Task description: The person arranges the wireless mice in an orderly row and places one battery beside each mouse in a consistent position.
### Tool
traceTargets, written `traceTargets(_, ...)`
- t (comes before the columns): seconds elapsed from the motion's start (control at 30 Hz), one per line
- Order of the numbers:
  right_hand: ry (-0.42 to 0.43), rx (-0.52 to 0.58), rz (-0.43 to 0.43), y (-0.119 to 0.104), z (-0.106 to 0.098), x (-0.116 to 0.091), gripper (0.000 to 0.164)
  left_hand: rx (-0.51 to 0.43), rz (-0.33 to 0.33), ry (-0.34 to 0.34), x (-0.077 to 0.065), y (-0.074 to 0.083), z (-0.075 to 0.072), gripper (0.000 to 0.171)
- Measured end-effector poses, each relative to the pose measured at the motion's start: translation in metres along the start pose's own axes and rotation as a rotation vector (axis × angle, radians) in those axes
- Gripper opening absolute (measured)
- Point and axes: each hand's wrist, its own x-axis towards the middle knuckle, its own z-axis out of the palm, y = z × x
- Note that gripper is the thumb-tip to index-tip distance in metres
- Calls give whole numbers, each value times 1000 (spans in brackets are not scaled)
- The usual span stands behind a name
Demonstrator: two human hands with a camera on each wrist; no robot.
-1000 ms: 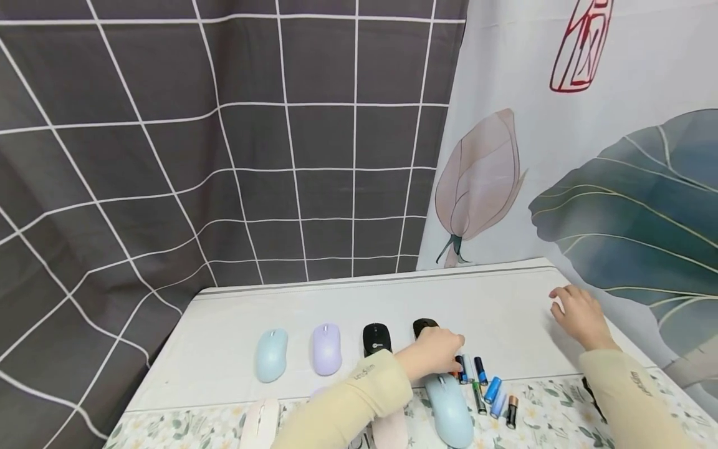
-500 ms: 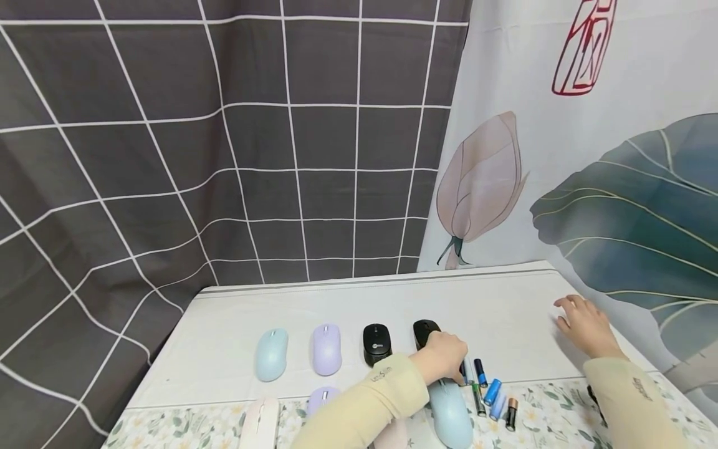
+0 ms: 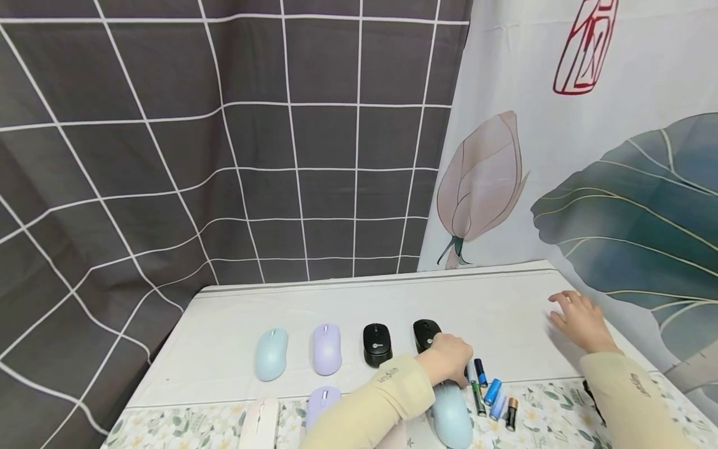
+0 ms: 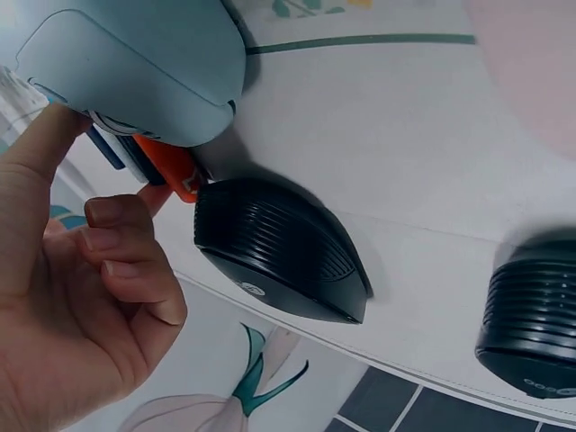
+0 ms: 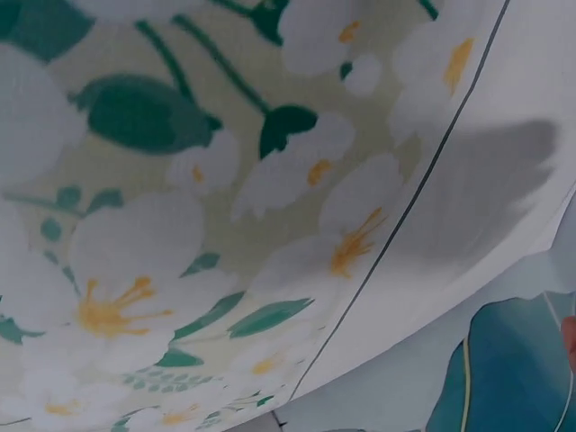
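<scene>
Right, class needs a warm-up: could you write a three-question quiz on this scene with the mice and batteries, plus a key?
1. True or false: the right hand is touching a black mouse.
2. In the head view's back row, what colour is the far-left mouse? (a) black (b) light blue (c) purple
3. Fill in: the hand nearer the loose batteries is the ____ one.

Key: 1. False. 2. b. 3. Left.

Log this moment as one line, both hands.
left hand: fingertip at orange battery, grip unclear | right hand: empty, above table | black mouse: near orange battery
</scene>
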Motion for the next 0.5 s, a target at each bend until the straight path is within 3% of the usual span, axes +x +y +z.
traceTargets(0.3,97,71,-77,-11,0,8,29,-30,64,98,-4,-17,11,32)
traceTargets(0.5,30,223,-125,-28,-1,14,37,-105,95,147,-6,-31,11,34)
